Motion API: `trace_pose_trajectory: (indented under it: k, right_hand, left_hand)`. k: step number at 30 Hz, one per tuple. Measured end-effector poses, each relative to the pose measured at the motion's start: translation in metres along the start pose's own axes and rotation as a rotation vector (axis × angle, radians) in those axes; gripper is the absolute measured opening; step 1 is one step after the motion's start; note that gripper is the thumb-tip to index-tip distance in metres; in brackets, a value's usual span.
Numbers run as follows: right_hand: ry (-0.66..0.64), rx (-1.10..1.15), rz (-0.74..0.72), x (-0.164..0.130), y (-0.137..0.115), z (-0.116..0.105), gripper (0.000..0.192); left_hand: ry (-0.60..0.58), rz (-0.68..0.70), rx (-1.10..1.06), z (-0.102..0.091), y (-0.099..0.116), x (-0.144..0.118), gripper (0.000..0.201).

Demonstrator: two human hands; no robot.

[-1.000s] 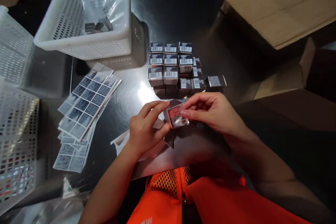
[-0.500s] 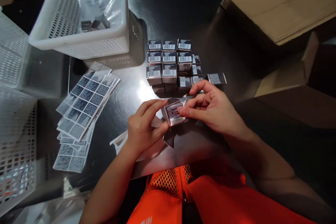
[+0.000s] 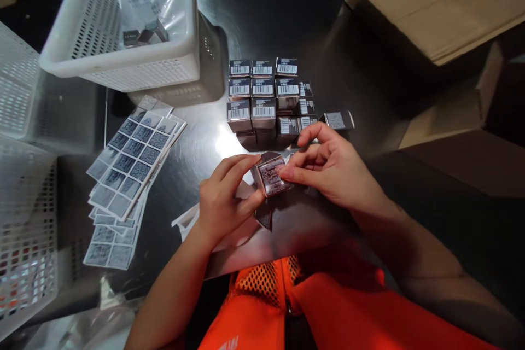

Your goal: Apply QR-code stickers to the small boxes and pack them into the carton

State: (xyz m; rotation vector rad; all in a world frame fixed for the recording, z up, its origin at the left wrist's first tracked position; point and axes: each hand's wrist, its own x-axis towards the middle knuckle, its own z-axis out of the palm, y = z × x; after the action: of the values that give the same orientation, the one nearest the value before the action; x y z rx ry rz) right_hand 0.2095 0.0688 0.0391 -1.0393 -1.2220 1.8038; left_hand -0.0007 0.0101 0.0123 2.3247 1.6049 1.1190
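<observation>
A small shiny box (image 3: 264, 167) is held over the near edge of the table by my left hand (image 3: 225, 194), its fingers on the top edge and its thumb on the lower side. On the box's upturned face lies a clear sticker with dark print (image 3: 273, 176). My right hand (image 3: 324, 167) pinches the sticker's right edge between thumb and fingers. Just beyond my hands stand stacked small boxes (image 3: 262, 87) with barcodes on top. One box with a grey sticker (image 3: 336, 120) lies beside the stack. Sheets of stickers (image 3: 133, 158) overlap to the left.
A white plastic basket (image 3: 139, 63) with a few boxes and a clear bag stands at the far left. More white baskets (image 3: 28, 229) line the left edge. Cardboard cartons (image 3: 443, 0) are at the right. Under my left hand lies white paper or film (image 3: 186, 219).
Both hands keep nearly the same hold on the box and sticker. The whole view has shifted very slightly.
</observation>
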Motion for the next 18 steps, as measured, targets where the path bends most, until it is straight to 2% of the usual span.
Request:
trace_pose_trajectory:
  k: [9,12,15,18]
  right_hand:
    - [0.021,-0.040,-0.035,-0.0021,0.0009,0.0041,0.056]
    - [0.088,-0.127,-0.077,-0.0029,0.0037,0.0060,0.054]
    - [0.209,-0.281,-0.158,0.0001,0.0056,0.0035,0.056]
    - [0.147,-0.229,-0.184,0.0046,0.0080,0.0005,0.061]
  left_hand:
    - [0.012,-0.003,0.016,0.0006,0.0006,-0.0006,0.038]
    - [0.013,-0.003,0.011,0.0016,0.0005,-0.0011,0.038]
    - [0.017,0.014,-0.020,0.0017,-0.0003,-0.0011,0.039]
    - [0.005,0.006,-0.098,0.0013,-0.0010,-0.0014,0.045]
